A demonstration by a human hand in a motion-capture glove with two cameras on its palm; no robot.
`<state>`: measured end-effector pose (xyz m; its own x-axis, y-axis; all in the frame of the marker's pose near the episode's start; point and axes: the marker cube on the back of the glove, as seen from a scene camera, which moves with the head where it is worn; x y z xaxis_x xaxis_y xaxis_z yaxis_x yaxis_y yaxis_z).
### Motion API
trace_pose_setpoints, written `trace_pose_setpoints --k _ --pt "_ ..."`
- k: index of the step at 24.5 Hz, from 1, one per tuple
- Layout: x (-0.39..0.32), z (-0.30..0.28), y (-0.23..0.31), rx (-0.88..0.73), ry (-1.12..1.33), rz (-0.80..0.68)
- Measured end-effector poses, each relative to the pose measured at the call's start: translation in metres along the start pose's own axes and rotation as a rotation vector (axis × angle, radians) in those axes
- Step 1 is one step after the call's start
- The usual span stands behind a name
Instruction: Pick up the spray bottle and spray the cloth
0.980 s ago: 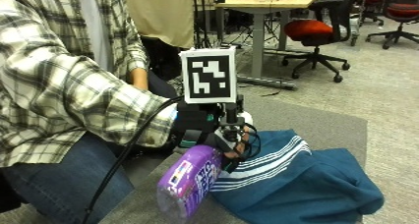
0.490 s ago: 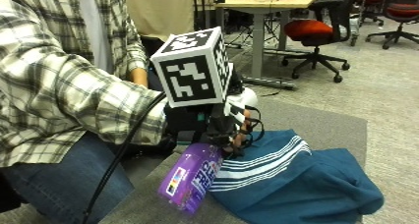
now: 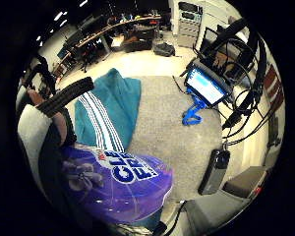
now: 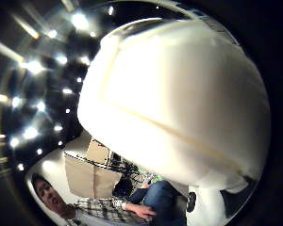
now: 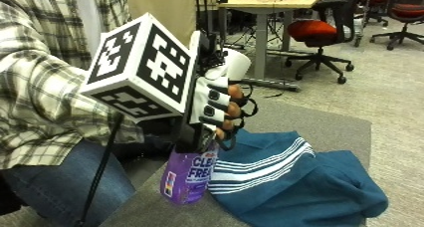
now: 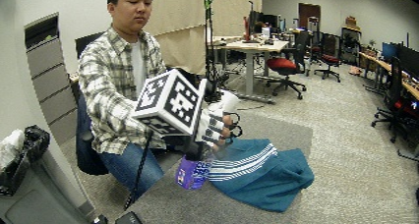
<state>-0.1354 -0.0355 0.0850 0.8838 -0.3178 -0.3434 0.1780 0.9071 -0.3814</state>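
Note:
My gloved right hand (image 5: 215,110) grips the neck of a purple spray bottle (image 5: 189,174), fingers curled round it just below the white spray head (image 5: 233,63). The bottle is upright, its base at or just above the grey table (image 5: 331,130); I cannot tell if it touches. Right beside the bottle lies the teal cloth (image 5: 298,187) with white stripes, bunched on the table. The little finger side palm view has the bottle's purple label (image 3: 118,182) close up with the cloth (image 3: 108,113) beyond it. The white spray head (image 4: 179,103) fills the thumb side palm view.
A small lit screen (image 3: 204,86), a blue clamp (image 3: 191,115) and a black phone (image 3: 214,172) sit on the table's far part. Behind the table are a desk (image 5: 278,0) and a red office chair (image 5: 318,33). The table's edge runs close past the cloth.
The hand has turned and lifted, bringing the bottle from a tilt to upright. The cloth has not moved.

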Motion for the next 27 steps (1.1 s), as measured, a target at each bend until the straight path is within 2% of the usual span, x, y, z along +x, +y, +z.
trace_pose_setpoints --k 16,27 --pt "0.024 -0.006 0.024 0.188 -0.385 0.128" --pt "0.0 0.001 0.021 0.167 -0.46 0.111"
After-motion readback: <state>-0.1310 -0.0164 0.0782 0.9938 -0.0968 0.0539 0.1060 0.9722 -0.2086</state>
